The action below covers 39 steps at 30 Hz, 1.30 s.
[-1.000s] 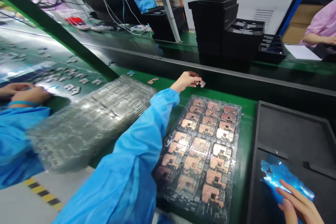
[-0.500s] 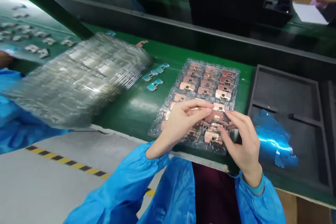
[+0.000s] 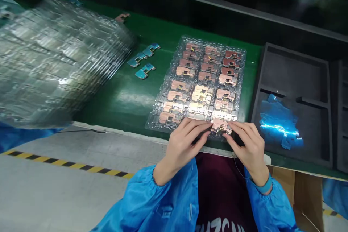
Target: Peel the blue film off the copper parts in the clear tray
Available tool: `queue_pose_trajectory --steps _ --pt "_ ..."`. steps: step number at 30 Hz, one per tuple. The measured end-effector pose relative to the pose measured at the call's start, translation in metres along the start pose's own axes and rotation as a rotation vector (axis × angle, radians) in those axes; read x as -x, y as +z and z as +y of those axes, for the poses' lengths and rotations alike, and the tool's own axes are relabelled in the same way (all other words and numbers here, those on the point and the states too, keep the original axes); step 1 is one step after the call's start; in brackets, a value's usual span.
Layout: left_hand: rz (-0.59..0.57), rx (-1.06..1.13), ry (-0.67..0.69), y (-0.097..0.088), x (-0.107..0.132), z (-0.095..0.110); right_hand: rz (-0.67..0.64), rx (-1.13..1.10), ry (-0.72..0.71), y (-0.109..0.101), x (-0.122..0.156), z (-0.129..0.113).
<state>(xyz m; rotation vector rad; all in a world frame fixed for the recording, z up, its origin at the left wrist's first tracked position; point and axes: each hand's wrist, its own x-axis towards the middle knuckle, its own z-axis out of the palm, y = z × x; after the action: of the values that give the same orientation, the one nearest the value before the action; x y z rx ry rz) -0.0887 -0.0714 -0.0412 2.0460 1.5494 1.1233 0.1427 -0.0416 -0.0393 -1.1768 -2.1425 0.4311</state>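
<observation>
A clear plastic tray (image 3: 243,79) filled with several copper-coloured parts lies on the green bench. Both hands meet at the tray's near edge. My left hand (image 3: 185,143) and my right hand (image 3: 248,146) pinch one copper part (image 3: 220,125) between their fingertips, just above the tray's front row. Both sleeves are blue. Three small blue-filmed parts (image 3: 144,61) lie on the bench left of the tray.
A tall stack of clear empty trays (image 3: 54,61) leans at the left. A black foam tray (image 3: 296,79) at the right holds crumpled blue film (image 3: 277,123). A dark conveyor rail (image 3: 217,3) runs along the back. Grey floor with yellow-black tape (image 3: 67,165) lies below.
My left hand came back from the far rail to the tray's near edge. My right hand left the blue film. Both now pinch a copper part; the view tilted down.
</observation>
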Motion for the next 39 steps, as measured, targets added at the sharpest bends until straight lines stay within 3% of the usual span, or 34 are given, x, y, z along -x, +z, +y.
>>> queue_pose_trajectory --steps 8,13,17,23,27,32,36,39 --pt "0.011 -0.096 0.117 0.007 -0.004 -0.004 0.058 0.111 0.055 0.012 -0.030 0.003" --pt "0.015 -0.082 0.114 0.004 -0.010 -0.007 0.007 0.198 0.060 0.018 -0.045 0.008" --pt "0.018 -0.090 0.122 -0.012 -0.021 -0.016 -0.040 0.279 0.055 0.022 -0.048 0.008" --pt "0.095 -0.226 0.164 -0.052 -0.049 -0.040 -0.021 0.389 0.010 0.024 -0.049 0.002" --pt "0.165 -0.363 0.069 -0.084 -0.085 -0.082 -0.053 0.403 -0.050 0.023 -0.051 0.003" --pt "0.237 -0.494 -0.235 -0.132 -0.154 -0.176 -0.058 0.413 -0.071 0.027 -0.053 0.005" --pt "0.147 -0.668 -0.351 -0.164 -0.209 -0.243 -0.052 0.371 -0.081 0.024 -0.048 0.007" --pt "0.073 -0.750 -0.451 -0.181 -0.241 -0.271 0.020 0.310 -0.130 0.019 -0.039 0.020"
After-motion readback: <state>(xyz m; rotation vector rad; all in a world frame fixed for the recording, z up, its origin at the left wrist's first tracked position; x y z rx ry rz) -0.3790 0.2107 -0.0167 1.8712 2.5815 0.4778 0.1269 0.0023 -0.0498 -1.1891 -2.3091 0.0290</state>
